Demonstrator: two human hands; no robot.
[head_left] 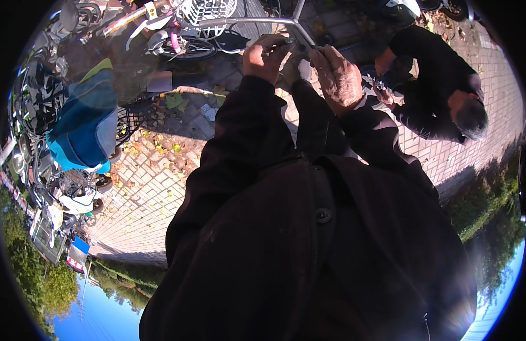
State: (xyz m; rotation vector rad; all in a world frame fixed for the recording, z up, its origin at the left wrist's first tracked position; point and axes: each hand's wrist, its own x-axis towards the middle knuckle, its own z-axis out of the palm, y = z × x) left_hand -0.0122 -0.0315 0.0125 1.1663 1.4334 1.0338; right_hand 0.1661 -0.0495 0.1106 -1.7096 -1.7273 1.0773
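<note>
The left hand (264,58), at 12 o'clock in the view, was pinched on a small shiny piece (288,41) at its fingertips, too small to identify. The right hand (337,79), at 1 o'clock, had its fingers curled at the lower end of a branched silver metal tube (305,37); whether it grasped the tube, I could not tell. The tube's long arm ran from between the hands toward 11 o'clock, where a bicycle with a white wire basket (209,12) stood. At 2 o'clock a person in black (436,79) bent forward, a small metal part (379,85) near their hands. Toward 10 o'clock hung a teal and grey cover (81,131), with parked vehicles around it. Fallen leaves (176,101) lay on the brick pavement (155,184), near a small pale card (208,112).
</note>
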